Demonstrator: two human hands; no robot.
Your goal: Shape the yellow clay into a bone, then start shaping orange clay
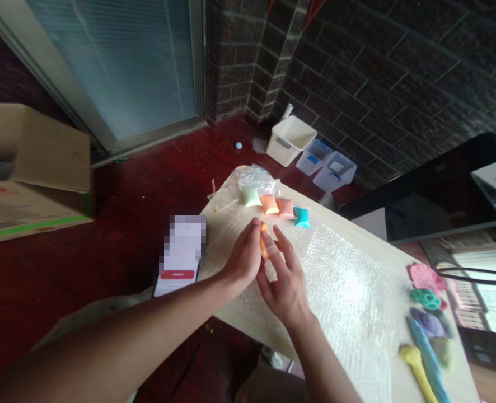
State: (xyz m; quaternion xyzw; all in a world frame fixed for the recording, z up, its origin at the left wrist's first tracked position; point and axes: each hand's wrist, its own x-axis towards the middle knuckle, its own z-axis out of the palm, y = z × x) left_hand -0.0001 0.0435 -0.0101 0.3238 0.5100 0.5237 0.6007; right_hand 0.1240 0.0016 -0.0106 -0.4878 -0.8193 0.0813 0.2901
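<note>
My left hand (243, 257) and my right hand (282, 275) meet palm to palm over a sheet of bubble wrap (336, 280) on a pale table (382, 246). Between the palms is a strip of orange clay (264, 242), pressed by the flat fingers of both hands. Just beyond the hands lies a row of small sealed clay packets: pale green (251, 196), two orange (269, 204), and blue (302, 217).
A phone (181, 254) lies at the table's left edge. Shaped clay pieces in pink, green, purple, blue and yellow (426, 324) sit at the right end. A crumpled clear bag (254, 178) lies behind the packets. Plastic bins (290, 140) stand on the red floor by the brick wall. A cardboard box (29, 168) is at left.
</note>
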